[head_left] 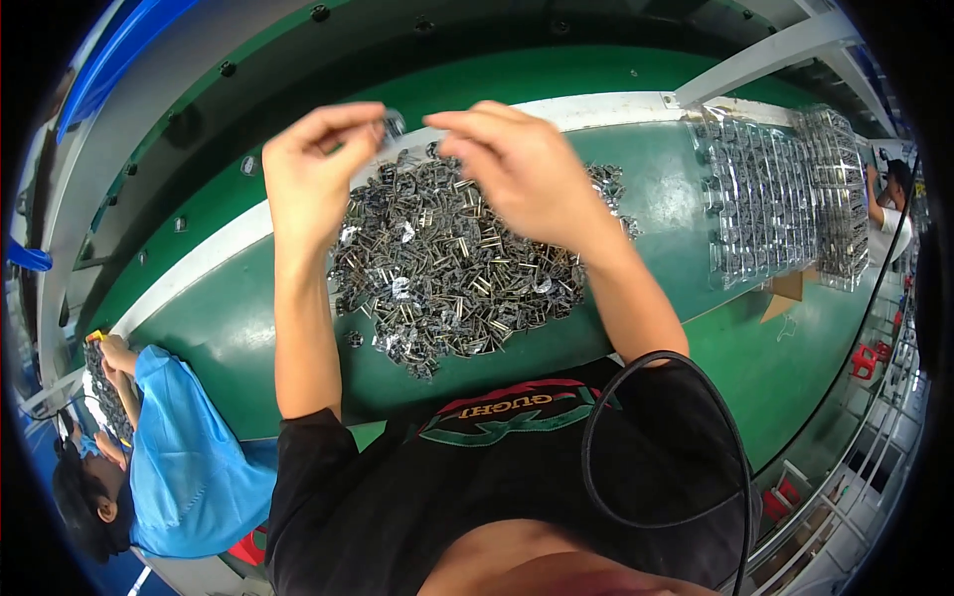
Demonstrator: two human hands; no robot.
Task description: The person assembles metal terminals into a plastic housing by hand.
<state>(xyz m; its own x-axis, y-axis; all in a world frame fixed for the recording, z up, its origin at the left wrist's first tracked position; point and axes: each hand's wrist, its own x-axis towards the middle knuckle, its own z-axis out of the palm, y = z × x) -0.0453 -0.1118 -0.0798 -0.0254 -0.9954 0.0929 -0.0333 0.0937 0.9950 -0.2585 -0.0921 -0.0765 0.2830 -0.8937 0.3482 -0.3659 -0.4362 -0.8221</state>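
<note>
Near side: the pile point(467, 268) of small parts lies on the green tabletop point(661, 179), between your forearms.
Left grip: your left hand point(323, 154) pinches one part point(395, 124) at the pile's far edge.
Right grip: your right hand point(522, 164) is blurred; you can't tell whether it holds anything.
Gap: the part sits right at your left fingertips, leftward of your right ones.
Part's axis: too blurred for its long axis or heading.
Right side: clear trays point(765, 204).

It is a factory workshop: a green desk point(664, 164) bears a heap of small parts point(457, 260). Clear trays point(763, 199) lie right of the heap, a co-worker point(189, 462) left of it.
</note>
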